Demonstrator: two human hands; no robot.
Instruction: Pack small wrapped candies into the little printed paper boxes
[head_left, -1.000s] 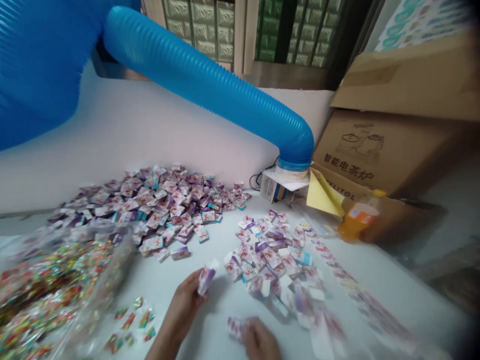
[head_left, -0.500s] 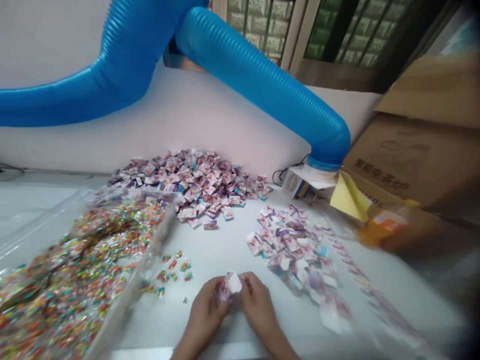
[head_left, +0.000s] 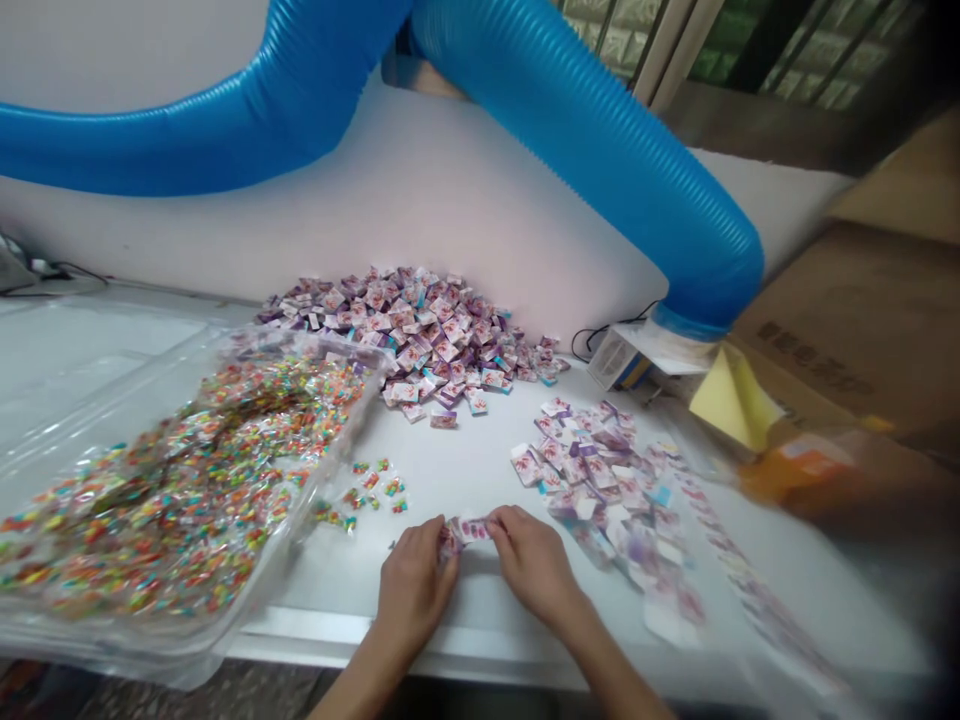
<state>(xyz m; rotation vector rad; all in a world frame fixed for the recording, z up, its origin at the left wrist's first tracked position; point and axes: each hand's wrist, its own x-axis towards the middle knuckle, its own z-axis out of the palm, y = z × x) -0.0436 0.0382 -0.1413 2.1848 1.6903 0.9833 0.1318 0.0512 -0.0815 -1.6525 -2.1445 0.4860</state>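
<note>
Over the front of the white table (head_left: 480, 620), my left hand (head_left: 412, 575) is closed around a small purple-and-white printed box (head_left: 449, 541). The fingers of my right hand (head_left: 536, 560) pinch the far end of a short pale strip with purple oval prints (head_left: 474, 529). That strip spans the gap between my hands and meets the box; whether it is part of the box or a separate piece I cannot tell. Several small wrapped candies (head_left: 371, 482) lie left of my hands. To the right is a loose group of similar small boxes (head_left: 592, 465), some with white flaps sticking out.
A clear plastic tray (head_left: 304, 555) of colourful wrapped candies fills the left side. Small printed boxes (head_left: 420, 335) are heaped against the wall. A long printed strip (head_left: 720, 540) lies at right. Blue ducting (head_left: 600, 150) hangs overhead; cardboard cartons (head_left: 847, 310) stand at right.
My right hand has moved slightly away from my left, and the pale strip with purple ovals now shows between them. The white flap seen earlier is out of sight. The camera view has shifted.
</note>
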